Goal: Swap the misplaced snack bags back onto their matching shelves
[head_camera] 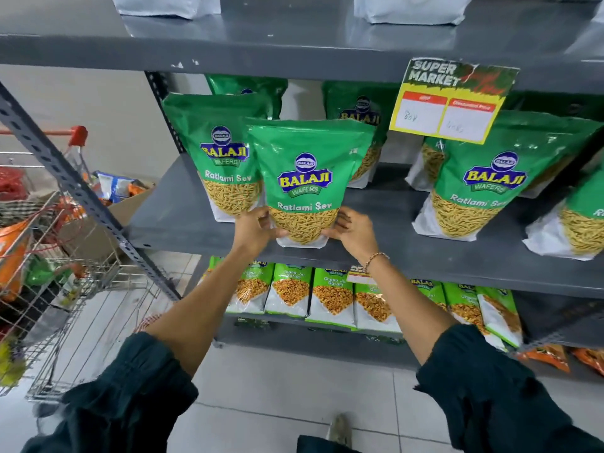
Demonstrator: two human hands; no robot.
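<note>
Both hands clasp one green sev bag (305, 178) low down, at its bottom corners. Left hand (256, 228) wraps the left corner, fingers curled onto the front; right hand (351, 228) holds the right corner the same way. Grip is narrow, closed on the bag from either side.

Bag stands upright at the front edge of the middle shelf (170, 220), base on or just above it; cannot tell which. Another sev bag (215, 152) stands just behind, to its left.

Judgement: settling it among matching stock. Best to seat the base flat, nudge it back from the edge, label forward, then release both sides together so it doesn't tip.

Looks: glossy green top, yellow strands pictured below, white base, plump and uncreased. Chana bags (330, 295) fill the shelf below.
</note>
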